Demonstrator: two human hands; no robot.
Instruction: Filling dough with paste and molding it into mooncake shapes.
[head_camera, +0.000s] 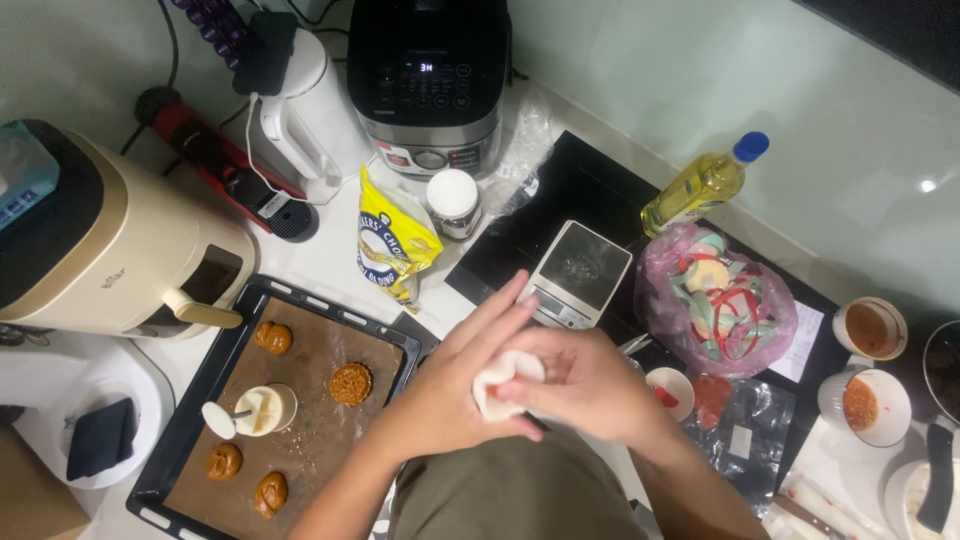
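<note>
Both hands meet over the counter's middle, shaping a small white lump of dough (497, 384). My left hand (455, 375) cups it from the left with fingers stretched up toward the scale. My right hand (590, 385) presses on it from the right, thumb and fingers wrapped over its top. A small kitchen scale (580, 272) sits just beyond the fingertips. To the left lies a black baking tray (190, 415) lined with brown paper, carrying several browned round pastries (350, 383) and a small white cup (268, 408) with a brush in it.
A cream air fryer (100, 240) stands at left, a multicooker (428, 85) at the back, with a yellow flour bag (392, 248) and a jar (453, 203) before it. An oil bottle (705, 183), a pink bag of moulds (718, 300) and bowls of orange filling (865, 405) sit right.
</note>
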